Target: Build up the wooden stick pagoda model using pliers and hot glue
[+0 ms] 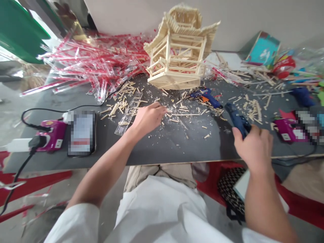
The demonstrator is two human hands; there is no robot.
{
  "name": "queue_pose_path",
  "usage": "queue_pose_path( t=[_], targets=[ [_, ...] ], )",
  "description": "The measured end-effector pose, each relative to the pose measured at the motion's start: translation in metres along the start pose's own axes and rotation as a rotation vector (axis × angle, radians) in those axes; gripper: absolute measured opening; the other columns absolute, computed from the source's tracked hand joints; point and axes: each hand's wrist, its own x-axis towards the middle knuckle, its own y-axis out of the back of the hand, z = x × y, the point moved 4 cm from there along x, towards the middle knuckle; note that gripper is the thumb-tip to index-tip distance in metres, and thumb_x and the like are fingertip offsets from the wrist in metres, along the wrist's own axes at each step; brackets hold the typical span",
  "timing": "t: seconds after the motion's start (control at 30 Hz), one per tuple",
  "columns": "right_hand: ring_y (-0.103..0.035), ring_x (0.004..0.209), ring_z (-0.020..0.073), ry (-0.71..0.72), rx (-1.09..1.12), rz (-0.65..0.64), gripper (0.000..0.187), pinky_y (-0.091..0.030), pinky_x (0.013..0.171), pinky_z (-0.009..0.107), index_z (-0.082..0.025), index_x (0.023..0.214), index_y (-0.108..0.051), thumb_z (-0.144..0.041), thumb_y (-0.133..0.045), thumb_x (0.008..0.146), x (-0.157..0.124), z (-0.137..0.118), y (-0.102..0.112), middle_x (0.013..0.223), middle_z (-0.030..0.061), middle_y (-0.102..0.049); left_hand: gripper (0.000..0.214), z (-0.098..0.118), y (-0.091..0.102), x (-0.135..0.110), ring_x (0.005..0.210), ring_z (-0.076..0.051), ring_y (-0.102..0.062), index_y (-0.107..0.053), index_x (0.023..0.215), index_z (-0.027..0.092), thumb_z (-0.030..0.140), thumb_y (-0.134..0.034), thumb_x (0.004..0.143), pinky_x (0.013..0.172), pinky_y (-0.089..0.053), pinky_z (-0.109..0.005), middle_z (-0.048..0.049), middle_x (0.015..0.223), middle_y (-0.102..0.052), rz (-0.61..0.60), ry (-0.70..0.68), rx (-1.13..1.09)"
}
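My right hand (253, 146) is wrapped round a dark blue glue gun (236, 118), its nozzle pointing away over the dark tabletop (162, 145). My left hand (149, 116) reaches into the scattered wooden sticks (182, 114), its fingertips pinched together on small pieces that I cannot make out. A pagoda model (181, 50) built of pale sticks stands at the back of the table. A second blue glue gun (206, 96) lies in front of the model.
A heap of red-and-clear wrappers (96, 64) fills the back left. A clear ruler (129, 113) lies near my left hand. A phone (82, 133) and purple device (50, 133) with cables sit left; another purple device (288, 130) and craft clutter sit right.
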Motion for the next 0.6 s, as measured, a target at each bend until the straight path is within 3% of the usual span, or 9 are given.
queue_pose_path(
  t=[0.07, 0.17, 0.23, 0.3, 0.47, 0.6],
  targets=[
    [-0.056, 0.123, 0.0557, -0.091, -0.001, -0.037, 0.075, -0.044, 0.096, 0.06, 0.001, 0.14, -0.056, -0.06, -0.048, 0.099, 0.001, 0.013, -0.014, 0.127, 0.0428, -0.058, 0.035, 0.0, -0.002, 0.0, 0.079, -0.016, -0.069, -0.08, 0.109, 0.021, 0.028, -0.046, 0.108, 0.059, -0.042, -0.028, -0.0082, 0.099, -0.074, 0.001, 0.002, -0.018],
    [-0.049, 0.131, 0.0607, -0.105, 0.056, -0.117, 0.084, -0.039, 0.102, 0.066, 0.006, 0.15, -0.045, -0.061, -0.042, 0.1, 0.001, 0.02, -0.028, 0.136, 0.047, -0.051, 0.036, 0.001, -0.004, -0.001, 0.081, -0.016, -0.07, -0.079, 0.11, 0.02, 0.028, -0.044, 0.109, 0.061, -0.044, -0.028, -0.0088, 0.101, -0.074, 0.007, -0.004, -0.032],
    [-0.046, 0.136, 0.0609, -0.092, 0.092, -0.106, 0.082, -0.036, 0.108, 0.069, 0.004, 0.15, -0.047, -0.058, -0.048, 0.098, 0.003, 0.019, -0.029, 0.142, 0.0438, -0.049, 0.036, 0.002, -0.006, -0.002, 0.084, -0.016, -0.07, -0.078, 0.113, 0.02, 0.028, -0.044, 0.109, 0.064, -0.046, -0.028, -0.0092, 0.104, -0.075, 0.014, -0.015, -0.041],
    [-0.046, 0.138, 0.0568, -0.046, 0.154, -0.03, 0.069, -0.037, 0.111, 0.069, -0.003, 0.141, -0.06, -0.053, -0.056, 0.094, 0.009, 0.01, -0.022, 0.145, 0.036, -0.052, 0.035, 0.002, -0.007, -0.001, 0.087, -0.016, -0.071, -0.078, 0.116, 0.02, 0.028, -0.044, 0.109, 0.066, -0.049, -0.027, -0.0094, 0.106, -0.075, 0.024, -0.025, -0.051],
    [-0.061, 0.121, 0.0353, 0.294, 0.466, 0.124, 0.035, -0.045, 0.111, 0.05, -0.015, 0.119, -0.074, -0.038, -0.054, 0.101, 0.024, -0.061, 0.012, 0.122, 0.0201, -0.068, 0.035, 0.002, -0.009, 0.0, 0.088, -0.016, -0.071, -0.077, 0.12, 0.02, 0.031, -0.046, 0.109, 0.069, -0.051, -0.027, -0.0097, 0.107, -0.075, 0.021, -0.019, -0.063],
    [-0.061, 0.112, 0.0299, 0.686, 0.55, -0.099, 0.022, -0.048, 0.105, 0.045, -0.02, 0.109, -0.077, -0.023, -0.058, 0.1, 0.033, -0.134, 0.014, 0.111, 0.0129, -0.071, 0.034, 0.0, -0.008, 0.0, 0.088, -0.016, -0.071, -0.077, 0.121, 0.021, 0.031, -0.047, 0.109, 0.071, -0.051, -0.027, -0.0093, 0.108, -0.075, 0.017, -0.024, -0.075]
  ],
)
